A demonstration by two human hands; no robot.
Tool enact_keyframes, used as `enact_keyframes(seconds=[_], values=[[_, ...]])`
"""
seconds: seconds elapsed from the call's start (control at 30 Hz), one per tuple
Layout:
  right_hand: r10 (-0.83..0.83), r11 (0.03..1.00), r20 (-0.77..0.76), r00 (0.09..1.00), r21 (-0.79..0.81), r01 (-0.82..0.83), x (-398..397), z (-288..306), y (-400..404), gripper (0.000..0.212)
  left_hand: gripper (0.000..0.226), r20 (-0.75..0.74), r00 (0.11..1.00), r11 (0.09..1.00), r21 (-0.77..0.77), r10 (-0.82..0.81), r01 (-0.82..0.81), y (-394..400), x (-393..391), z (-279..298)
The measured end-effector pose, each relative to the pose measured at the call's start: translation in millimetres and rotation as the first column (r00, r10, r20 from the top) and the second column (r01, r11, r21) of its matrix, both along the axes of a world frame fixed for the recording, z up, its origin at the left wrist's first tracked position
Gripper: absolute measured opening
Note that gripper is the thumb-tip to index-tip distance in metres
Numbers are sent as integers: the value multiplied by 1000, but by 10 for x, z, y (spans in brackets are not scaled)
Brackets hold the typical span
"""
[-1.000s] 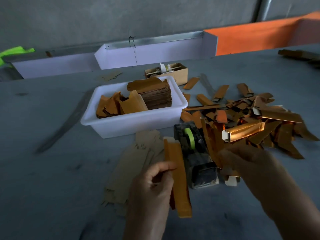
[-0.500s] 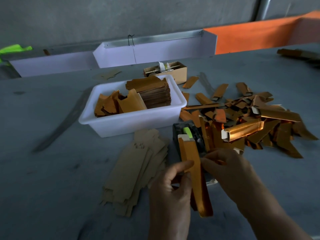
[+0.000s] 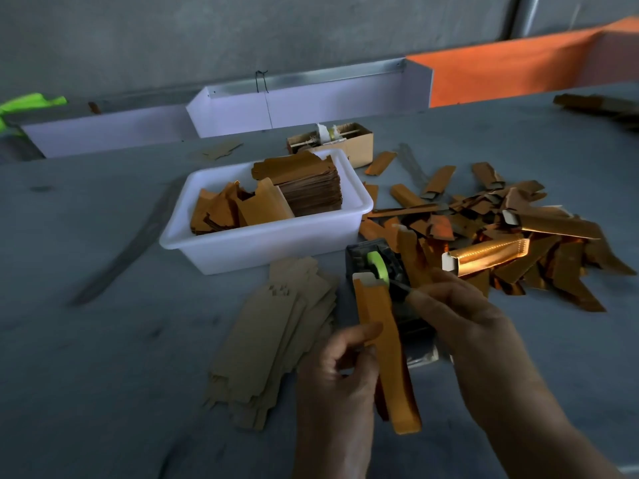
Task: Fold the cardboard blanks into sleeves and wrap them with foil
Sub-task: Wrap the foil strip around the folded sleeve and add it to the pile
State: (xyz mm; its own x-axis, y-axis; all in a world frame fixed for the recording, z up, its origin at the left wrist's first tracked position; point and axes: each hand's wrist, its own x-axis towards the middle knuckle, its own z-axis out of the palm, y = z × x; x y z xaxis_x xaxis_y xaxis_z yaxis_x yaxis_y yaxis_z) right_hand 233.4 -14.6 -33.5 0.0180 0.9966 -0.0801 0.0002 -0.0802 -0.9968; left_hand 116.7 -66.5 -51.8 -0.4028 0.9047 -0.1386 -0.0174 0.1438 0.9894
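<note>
My left hand (image 3: 340,371) grips a long orange foil-covered cardboard sleeve (image 3: 383,344), held upright with its white top end near a black tape dispenser (image 3: 387,271) with a green roll. My right hand (image 3: 456,312) reaches to the dispenser, thumb and forefinger pinched at a dark strip by the sleeve's upper edge. A fan of plain brown cardboard blanks (image 3: 276,337) lies flat to the left of my hands. A heap of finished foil sleeves (image 3: 501,236) spreads to the right.
A white plastic tub (image 3: 262,243) behind the blanks holds stacked blanks and foil pieces. A small cardboard box (image 3: 345,140) stands behind it. White trays (image 3: 311,105) and an orange panel (image 3: 518,74) line the back of the grey table.
My left hand brought the sleeve rightward and upward to the dispenser. My right hand left the foil heap and came to the dispenser beside the sleeve's top.
</note>
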Motion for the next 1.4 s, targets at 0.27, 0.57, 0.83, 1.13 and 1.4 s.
enact_keyframes(seconds=[0.27, 0.57, 0.83, 1.13, 1.4], values=[[2, 991, 545, 838, 113, -76, 86, -60, -110, 15, 37, 13, 1000, 995, 95, -20, 18, 29, 19, 72], [-79, 978, 541, 838, 204, -40, 85, -187, -140, 16, 48, -50, 988, 986, 75, -144, 147, 103, 54, 123], [-164, 936, 607, 777, 344, -71, 46, -224, -146, 14, 39, -304, 938, 980, 60, -165, 192, 105, 44, 68], [-120, 919, 611, 782, 366, -145, 201, 3, -167, 14, 29, -356, 913, 967, 77, -201, 243, 63, 12, 121], [382, 905, 250, 890, 92, -414, 266, 343, -163, 15, 38, -41, 989, 986, 76, -144, 147, 28, -21, 236]])
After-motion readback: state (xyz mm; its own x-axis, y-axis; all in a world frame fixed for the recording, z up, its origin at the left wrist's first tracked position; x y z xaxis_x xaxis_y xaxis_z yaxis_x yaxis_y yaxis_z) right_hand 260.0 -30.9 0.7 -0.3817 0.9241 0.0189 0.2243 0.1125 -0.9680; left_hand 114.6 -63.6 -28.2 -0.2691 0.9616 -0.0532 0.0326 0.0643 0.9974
